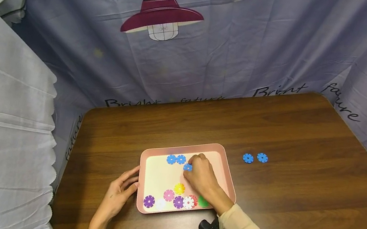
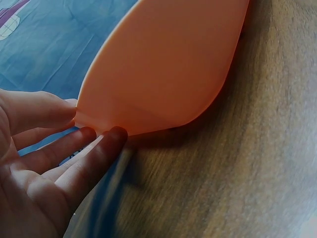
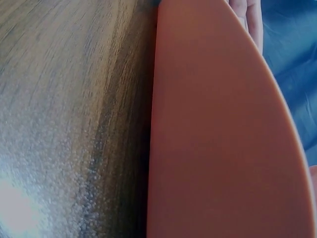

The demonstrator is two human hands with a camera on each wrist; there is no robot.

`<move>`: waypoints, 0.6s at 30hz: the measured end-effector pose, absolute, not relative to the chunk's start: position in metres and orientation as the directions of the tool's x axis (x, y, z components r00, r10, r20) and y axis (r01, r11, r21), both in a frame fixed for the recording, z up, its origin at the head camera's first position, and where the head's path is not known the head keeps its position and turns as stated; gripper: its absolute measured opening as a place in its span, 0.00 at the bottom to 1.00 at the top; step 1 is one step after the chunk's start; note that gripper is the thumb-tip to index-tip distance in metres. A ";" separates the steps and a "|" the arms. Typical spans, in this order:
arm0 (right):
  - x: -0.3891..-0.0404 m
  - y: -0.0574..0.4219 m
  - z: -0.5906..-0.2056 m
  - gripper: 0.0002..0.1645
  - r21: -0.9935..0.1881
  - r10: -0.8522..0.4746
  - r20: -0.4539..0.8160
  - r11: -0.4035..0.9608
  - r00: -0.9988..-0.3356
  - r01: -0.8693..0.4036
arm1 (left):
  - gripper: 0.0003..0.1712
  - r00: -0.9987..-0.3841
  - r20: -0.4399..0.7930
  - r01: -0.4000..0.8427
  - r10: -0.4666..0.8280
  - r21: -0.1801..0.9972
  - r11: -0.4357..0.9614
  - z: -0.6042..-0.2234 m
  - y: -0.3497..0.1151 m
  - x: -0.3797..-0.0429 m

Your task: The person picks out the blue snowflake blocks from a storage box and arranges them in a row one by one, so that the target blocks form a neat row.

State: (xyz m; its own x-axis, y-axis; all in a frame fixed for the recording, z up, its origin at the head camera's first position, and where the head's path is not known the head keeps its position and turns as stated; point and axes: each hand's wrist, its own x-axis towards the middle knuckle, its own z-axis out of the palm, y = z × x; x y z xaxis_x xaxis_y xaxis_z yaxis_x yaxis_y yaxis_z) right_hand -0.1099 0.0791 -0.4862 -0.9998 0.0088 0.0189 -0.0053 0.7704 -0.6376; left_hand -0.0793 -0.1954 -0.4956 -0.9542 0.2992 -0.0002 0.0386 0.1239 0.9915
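Note:
A shallow pink tray (image 1: 141, 181) with a pale floor lies on the wooden table. Over its inside, my right hand (image 1: 202, 177) pinches a blue notched disc (image 1: 187, 167) between thumb and fingers. Two more blue notched discs (image 1: 176, 159) lie touching or nearly so, left of that hand. My left hand (image 1: 117, 193) rests its fingertips on the outside of the tray's left wall, fingers fairly straight; in the left wrist view these fingers (image 2: 94, 156) touch the wall's lower edge. The tray's outer wall (image 3: 218, 124) fills most of the right wrist view, which hides the pinched disc.
Along the tray's near side lie purple (image 1: 149, 201), pink (image 1: 168, 195), yellow (image 1: 179, 188), white (image 1: 188, 202), red and green (image 1: 203, 202) discs. Two blue discs (image 1: 248, 158) (image 1: 262, 157) lie on the table right of the tray. Curtains (image 1: 216, 54) hang behind the table.

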 end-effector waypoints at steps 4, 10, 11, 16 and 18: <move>-0.111 0.079 -0.485 0.16 -0.640 0.016 0.007 0.768 -1.000 0.008 | 0.29 -0.955 -0.019 0.018 0.297 0.992 0.122 -0.494 -0.195 -0.080; -0.111 0.077 -0.484 0.17 -0.641 0.024 0.006 0.768 -1.000 0.015 | 0.29 -0.955 -0.014 0.027 0.298 0.990 0.135 -0.495 -0.196 -0.080; -0.111 0.077 -0.484 0.17 -0.641 0.025 0.004 0.768 -1.000 0.017 | 0.29 -0.955 -0.014 0.028 0.298 0.990 0.136 -0.495 -0.196 -0.080; -0.111 0.076 -0.484 0.18 -0.636 0.036 -0.009 0.771 -0.999 0.033 | 0.29 -0.955 -0.012 0.030 0.297 0.990 0.139 -0.495 -0.196 -0.080; -0.111 0.076 -0.484 0.18 -0.635 0.039 -0.012 0.771 -0.999 0.037 | 0.29 -0.954 -0.011 0.032 0.299 0.990 0.139 -0.495 -0.196 -0.080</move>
State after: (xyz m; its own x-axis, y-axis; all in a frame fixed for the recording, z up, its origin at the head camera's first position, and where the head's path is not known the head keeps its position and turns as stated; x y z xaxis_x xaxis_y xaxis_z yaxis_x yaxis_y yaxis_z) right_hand -0.1114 0.0762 -0.4838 -0.9992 0.0387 -0.0117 0.0373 0.7713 -0.6354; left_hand -0.0798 -0.1959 -0.4951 -0.9542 0.2989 -0.0115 0.0318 0.1394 0.9897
